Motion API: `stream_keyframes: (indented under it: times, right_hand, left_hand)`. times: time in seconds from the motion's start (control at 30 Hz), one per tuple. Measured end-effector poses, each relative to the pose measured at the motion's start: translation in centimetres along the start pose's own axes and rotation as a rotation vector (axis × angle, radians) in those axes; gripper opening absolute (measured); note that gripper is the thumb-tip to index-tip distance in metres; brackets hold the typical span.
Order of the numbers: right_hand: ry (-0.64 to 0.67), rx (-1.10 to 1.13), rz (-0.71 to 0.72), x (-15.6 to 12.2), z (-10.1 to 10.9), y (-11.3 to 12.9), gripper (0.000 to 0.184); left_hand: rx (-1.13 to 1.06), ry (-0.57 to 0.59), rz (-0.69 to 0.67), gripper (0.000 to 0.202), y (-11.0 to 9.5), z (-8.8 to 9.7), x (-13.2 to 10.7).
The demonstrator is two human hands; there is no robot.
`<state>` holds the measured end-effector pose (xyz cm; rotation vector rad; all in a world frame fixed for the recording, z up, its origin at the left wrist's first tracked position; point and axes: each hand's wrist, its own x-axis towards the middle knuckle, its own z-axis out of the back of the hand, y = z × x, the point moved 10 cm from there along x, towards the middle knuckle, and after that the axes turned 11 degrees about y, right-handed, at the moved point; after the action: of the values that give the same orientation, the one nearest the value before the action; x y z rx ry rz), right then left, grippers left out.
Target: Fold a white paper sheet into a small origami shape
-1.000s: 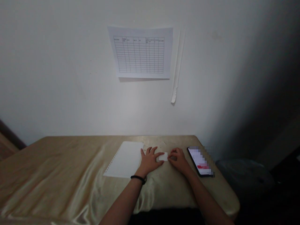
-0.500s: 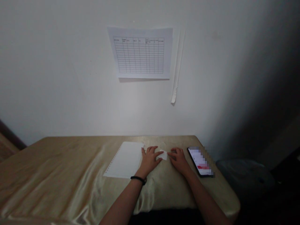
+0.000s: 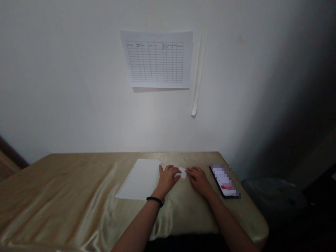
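Between my hands lies a small white piece of paper (image 3: 183, 173), close to the cloth. My left hand (image 3: 167, 179), with a black band at the wrist, pinches its left edge between thumb and fingers. The fingertips of my right hand (image 3: 198, 178) are closed at its right edge. Just left of my left hand lies a larger white sheet of paper (image 3: 139, 178) with punched holes down its left side; my left hand overlaps its right edge. Any print or fold on the small paper is too small to make out.
A phone (image 3: 224, 182) with a lit, partly blurred screen lies right of my right hand. Gold satin cloth (image 3: 78, 196) covers the table. On the wall hang a printed table sheet (image 3: 160, 63) and a narrow paper strip (image 3: 198, 77). A dark translucent object (image 3: 274, 197) stands beyond the table's right edge.
My right fingers have moved left onto the small paper's right edge. My left fingers have drawn together a little at its left edge. The large sheet and phone have not moved.
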<state>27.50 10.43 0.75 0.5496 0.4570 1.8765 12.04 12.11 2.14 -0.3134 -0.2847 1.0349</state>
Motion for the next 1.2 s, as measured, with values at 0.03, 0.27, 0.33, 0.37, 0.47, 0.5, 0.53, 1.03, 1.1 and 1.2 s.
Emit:
stream_keyframes:
  times: [0.03,0.27,0.33,0.37,0.47,0.5,0.53,1.03,1.1,1.2]
  right_hand:
    - [0.003,-0.002,-0.002,0.0,0.0,0.0,0.042]
    - [0.03,-0.008,-0.031,0.1,0.1,-0.1,0.036]
    - [0.03,-0.005,-0.039,0.1,0.0,-0.3,0.036]
    - [0.025,-0.003,-0.041,0.1,0.0,-0.4,0.036]
    - [0.021,0.004,-0.032,0.2,-0.1,-0.5,0.034]
    - [0.022,0.005,-0.031,0.3,-0.2,-0.6,0.033]
    - [0.023,0.006,-0.034,0.3,-0.2,-0.7,0.032]
    - [-0.021,-0.004,-0.018,0.2,0.3,-0.3,0.019]
    - [-0.01,-0.007,-0.01,0.2,0.1,-0.2,0.023]
    - [-0.007,-0.017,-0.001,0.2,0.0,-0.2,0.025]
  left_hand:
    - [-0.01,0.014,0.005,0.023,0.1,-0.1,0.0]
    - [-0.021,0.1,0.001,0.042,0.0,-0.8,0.0]
    - [-0.022,0.1,-0.006,0.04,-0.1,-0.8,0.1]
    - [-0.021,0.096,-0.007,0.038,-0.1,-0.8,0.1]
    - [-0.025,0.083,-0.011,0.034,-0.2,-0.7,0.1]
    - [-0.029,0.083,-0.015,0.034,-0.2,-0.7,0.1]
    - [-0.033,0.086,-0.02,0.034,-0.2,-0.8,0.1]
    - [-0.037,0.077,-0.087,0.035,-0.3,-1.2,0.3]
    - [-0.046,0.075,-0.086,0.038,-0.1,-1.3,0.3]
    - [-0.067,0.101,-0.085,0.045,0.1,-1.6,0.3]
